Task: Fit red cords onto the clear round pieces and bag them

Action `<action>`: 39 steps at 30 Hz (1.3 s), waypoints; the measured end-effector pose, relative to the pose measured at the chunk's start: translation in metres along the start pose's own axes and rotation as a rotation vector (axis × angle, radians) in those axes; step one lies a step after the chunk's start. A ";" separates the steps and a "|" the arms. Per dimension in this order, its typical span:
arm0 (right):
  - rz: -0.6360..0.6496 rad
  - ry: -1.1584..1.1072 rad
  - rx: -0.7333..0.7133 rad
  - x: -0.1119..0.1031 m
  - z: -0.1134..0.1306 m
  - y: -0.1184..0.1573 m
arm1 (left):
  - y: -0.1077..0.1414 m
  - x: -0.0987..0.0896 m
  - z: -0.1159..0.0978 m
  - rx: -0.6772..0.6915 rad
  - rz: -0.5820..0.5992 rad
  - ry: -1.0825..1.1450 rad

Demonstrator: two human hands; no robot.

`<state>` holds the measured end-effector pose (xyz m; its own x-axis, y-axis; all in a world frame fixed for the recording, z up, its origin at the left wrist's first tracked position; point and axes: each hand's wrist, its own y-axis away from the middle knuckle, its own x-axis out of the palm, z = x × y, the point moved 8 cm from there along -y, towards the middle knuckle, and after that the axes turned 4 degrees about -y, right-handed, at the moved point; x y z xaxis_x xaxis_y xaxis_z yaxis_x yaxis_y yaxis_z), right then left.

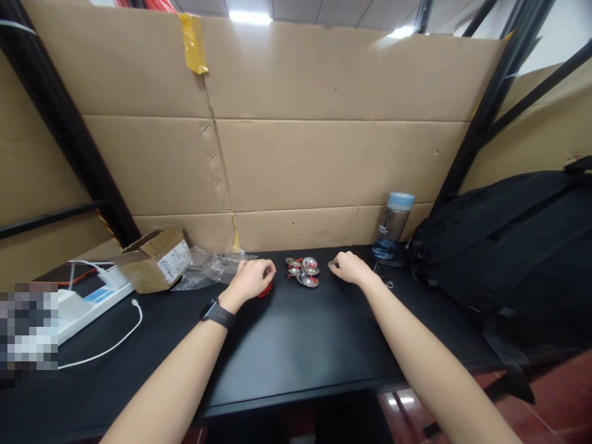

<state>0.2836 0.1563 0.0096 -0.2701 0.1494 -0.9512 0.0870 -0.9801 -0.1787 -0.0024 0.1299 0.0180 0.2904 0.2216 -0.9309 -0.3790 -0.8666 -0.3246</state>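
- My left hand (252, 279) hovers low over the table (305, 351), fingers curled in toward the thumb; I cannot tell whether they grip anything.
- A small bundle of red cord (265, 290) shows just below my left fingers, partly hidden by them.
- My right hand (352, 269) has its fingertips brought together at the edge of a single metal disc (331, 264); I cannot tell whether I pinch it or only touch it.
- Between my two hands, apart from both, lies a cluster of shiny metal discs (307, 281), some overlapping, with bits of red on them.
- I wear a black watch (217, 313) on my left wrist.
- Beyond my right hand a bottle (391, 227) with a pale blue lid stands upright, close to a large black backpack (518, 246) on the right.
- To the left of my left hand lies crumpled clear plastic (210, 269), next to an opened cardboard box (150, 262).
- Farther left sits a white power strip (95, 303), with a white cable (111, 352) curving across the table near it.
- A tall cardboard panel (296, 160) closes off the back.
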 end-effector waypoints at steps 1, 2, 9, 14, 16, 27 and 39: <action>0.016 0.023 0.007 0.001 0.000 0.000 | 0.000 -0.001 -0.002 0.006 -0.002 0.002; 0.034 0.047 0.010 0.001 -0.001 0.000 | 0.001 -0.002 -0.004 0.011 -0.004 0.003; 0.027 0.111 0.034 -0.004 -0.011 -0.001 | 0.002 -0.003 -0.006 0.023 -0.004 0.012; -0.089 -0.143 -0.363 -0.003 0.031 0.003 | 0.001 -0.001 -0.006 0.026 0.001 0.023; -0.074 -0.214 -0.485 0.005 0.048 0.005 | 0.001 -0.001 -0.007 0.031 0.006 0.027; -0.134 -0.777 -0.385 0.006 0.067 0.011 | 0.005 -0.005 -0.041 0.192 -0.052 0.405; 0.125 -1.424 -0.279 0.025 0.104 0.034 | 0.013 -0.021 -0.065 0.142 -0.201 0.504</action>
<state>0.1804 0.1126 0.0061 -0.9354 -0.3492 0.0561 0.3153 -0.8952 -0.3149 0.0435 0.0852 0.0441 0.7399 0.1051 -0.6645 -0.3772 -0.7530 -0.5391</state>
